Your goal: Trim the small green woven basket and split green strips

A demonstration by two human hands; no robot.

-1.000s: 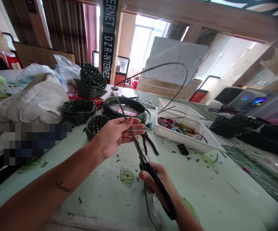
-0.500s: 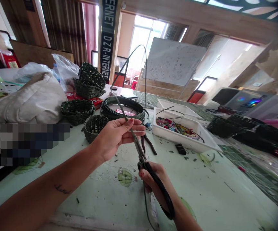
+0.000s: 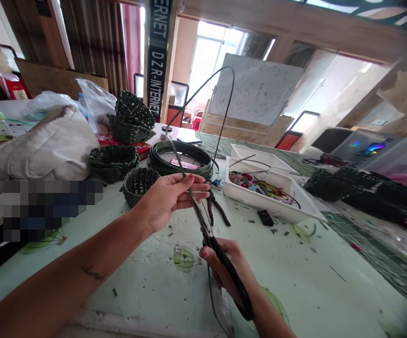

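Observation:
My left hand [image 3: 173, 192] pinches a long dark green flat strip [image 3: 175, 149] between thumb and fingers, the other fingers stretched out. From there the strip arcs high above the table and bends back down toward the coil. My right hand [image 3: 226, 263] is wrapped round the black handles of a pair of scissors [image 3: 233, 281]. Their blades point up and away, lying along the strip just below my left fingers. Whether the blades are fully closed is hard to see. More strip hangs below my right hand to the table's front edge.
Behind my left hand lie a coil of dark green strip [image 3: 154, 159] and a small woven basket [image 3: 133, 188]. More woven baskets [image 3: 113, 164] stand at the left by a cloth bag [image 3: 44, 145]. Pliers [image 3: 220, 211] and a white tray [image 3: 252, 202] of colourful bits are to the right.
The strip's raised loop has swung to the right. My right hand and the scissors have shifted slightly left, and my left hand has barely moved.

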